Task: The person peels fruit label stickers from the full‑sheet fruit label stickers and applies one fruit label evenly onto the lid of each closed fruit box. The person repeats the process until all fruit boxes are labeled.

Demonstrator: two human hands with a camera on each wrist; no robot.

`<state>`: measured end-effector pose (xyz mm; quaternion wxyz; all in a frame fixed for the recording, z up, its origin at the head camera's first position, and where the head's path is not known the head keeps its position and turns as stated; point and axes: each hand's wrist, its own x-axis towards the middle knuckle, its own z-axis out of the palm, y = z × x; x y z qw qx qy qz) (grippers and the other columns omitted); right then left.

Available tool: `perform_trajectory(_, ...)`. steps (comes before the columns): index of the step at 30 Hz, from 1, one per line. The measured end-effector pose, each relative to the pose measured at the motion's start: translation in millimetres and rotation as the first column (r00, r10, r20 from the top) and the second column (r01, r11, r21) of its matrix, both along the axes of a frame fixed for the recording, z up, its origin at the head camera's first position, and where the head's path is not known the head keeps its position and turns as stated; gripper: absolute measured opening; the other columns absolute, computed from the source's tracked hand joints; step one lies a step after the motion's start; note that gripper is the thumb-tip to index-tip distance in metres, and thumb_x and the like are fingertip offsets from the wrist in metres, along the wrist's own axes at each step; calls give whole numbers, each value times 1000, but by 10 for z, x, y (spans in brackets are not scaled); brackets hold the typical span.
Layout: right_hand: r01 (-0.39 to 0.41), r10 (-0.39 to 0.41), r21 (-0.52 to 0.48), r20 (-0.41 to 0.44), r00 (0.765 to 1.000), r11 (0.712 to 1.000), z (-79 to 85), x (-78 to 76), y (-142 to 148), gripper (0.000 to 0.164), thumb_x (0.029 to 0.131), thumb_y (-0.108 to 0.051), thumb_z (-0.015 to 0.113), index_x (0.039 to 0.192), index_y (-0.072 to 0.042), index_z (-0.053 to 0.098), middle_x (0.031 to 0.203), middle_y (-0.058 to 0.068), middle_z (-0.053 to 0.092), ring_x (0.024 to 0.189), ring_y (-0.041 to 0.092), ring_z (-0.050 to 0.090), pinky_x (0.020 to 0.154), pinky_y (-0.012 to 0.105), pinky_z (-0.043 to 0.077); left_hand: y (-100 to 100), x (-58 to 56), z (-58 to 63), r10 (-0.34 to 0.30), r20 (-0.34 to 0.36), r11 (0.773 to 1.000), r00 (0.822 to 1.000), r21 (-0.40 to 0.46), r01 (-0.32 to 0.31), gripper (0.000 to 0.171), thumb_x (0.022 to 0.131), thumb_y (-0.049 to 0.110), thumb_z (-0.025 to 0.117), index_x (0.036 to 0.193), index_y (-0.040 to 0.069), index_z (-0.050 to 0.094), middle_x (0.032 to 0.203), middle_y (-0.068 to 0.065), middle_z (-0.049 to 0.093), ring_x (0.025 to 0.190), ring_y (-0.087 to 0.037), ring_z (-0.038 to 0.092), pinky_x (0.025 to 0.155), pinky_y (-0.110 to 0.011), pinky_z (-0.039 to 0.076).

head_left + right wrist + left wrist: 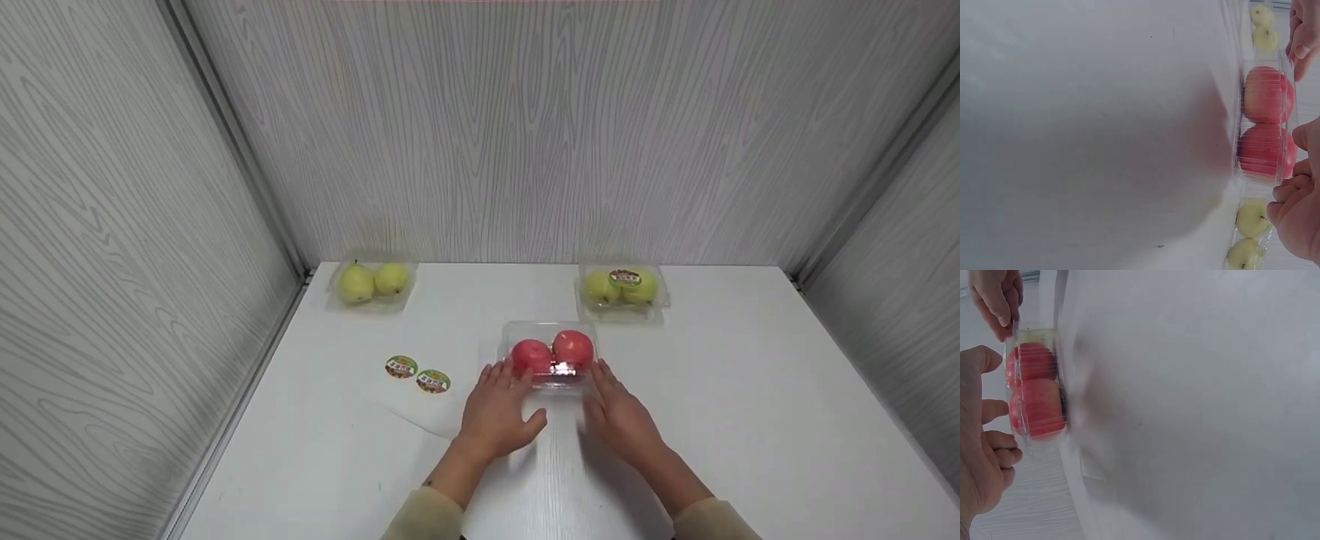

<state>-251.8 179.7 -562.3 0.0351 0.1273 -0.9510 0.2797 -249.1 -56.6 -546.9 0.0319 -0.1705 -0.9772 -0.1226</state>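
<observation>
A clear plastic clamshell box [551, 381] with two red apples [574, 349] sits in front of me, its lid down over the fruit. My left hand [496, 412] touches the box's near left corner, fingers stretched forward and thumb out to the side. Along the right side lies my right hand [626, 421], its fingertips at the near right corner. Both apples [1039, 408] show through the ribbed wall in the left wrist view. From the right wrist view, the box [1266, 121] stands between the two hands, fingertips at its rim.
A box of two yellow-green pears [373, 283] stands at the back left. Another pear box [621, 289] at the back right bears an oval label [625, 278]. Two oval stickers [417, 374] on a backing sheet lie left of the apple box. Grey wood-grain panels [480, 135] enclose the white table [750, 420].
</observation>
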Motion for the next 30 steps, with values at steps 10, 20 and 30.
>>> perform_trajectory(10,16,-16,-5,13,1000,1000,-5,115,54,61,110,-20,56,164,-1,35,168,21,34,151,43,39,118,60,36,60,133,25,7,-4,1000,1000,-5,-7,72,98,55,59,157,14,54,163,-18,45,153,-35,40,127,-48,24)
perform_trajectory(20,15,-15,12,3,1000,1000,-7,239,72,62,108,-19,59,163,0,36,169,21,34,151,43,39,118,59,37,75,238,-1,-12,-65,1000,998,0,12,68,96,50,62,152,13,59,157,-21,52,149,-37,46,126,-48,29)
perform_trajectory(30,15,-15,36,-2,1000,999,-25,291,86,62,109,-20,56,164,0,35,169,21,33,151,43,39,118,59,37,82,273,8,-15,-33,1000,999,-11,14,69,97,53,60,155,16,57,160,-20,49,151,-36,43,127,-47,27)
